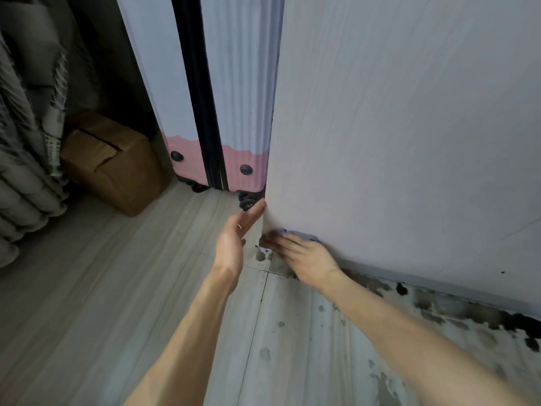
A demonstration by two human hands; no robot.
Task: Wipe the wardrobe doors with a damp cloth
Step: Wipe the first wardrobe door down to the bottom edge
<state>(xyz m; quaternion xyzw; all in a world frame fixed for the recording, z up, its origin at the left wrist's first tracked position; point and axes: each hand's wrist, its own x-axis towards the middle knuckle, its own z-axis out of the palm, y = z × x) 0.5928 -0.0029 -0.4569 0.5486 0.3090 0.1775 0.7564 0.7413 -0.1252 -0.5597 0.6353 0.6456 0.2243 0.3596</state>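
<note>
**Wiping the bottom corner of an open wardrobe door**

A small pale cloth (307, 236) is pressed flat against the lowest corner of a pale grey wardrobe door (409, 127), just above the floor (117, 288). Only a strip of it shows, because the right hand (307, 260) covers it. That hand's fingers (282, 244) lie straight and close together, pushing the cloth against the panel. The left hand (232, 244) reaches to the door's free vertical edge, and its fingertips (255, 213), straight and held together, touch the edge just above the corner, apparently to steady it.

Just behind that edge, inside the wardrobe, stands a lilac and pink suitcase (243, 112), with one black wheel (246, 203) close to the left fingertips. Further left sit a cardboard box (117, 165) and hanging grey textiles (26, 142).

Dark blotches (439, 306), possibly mould, spread along the floor under the door's bottom edge.

Likely risks from here:
- The cloth could slide off the corner onto the stained floor, pick up grime and smear it back over the door
- A hard push could swing the door against the suitcase and catch the left fingertips between them
- With flat fingers alone, the cloth may bunch or slip out from under the hand
</note>
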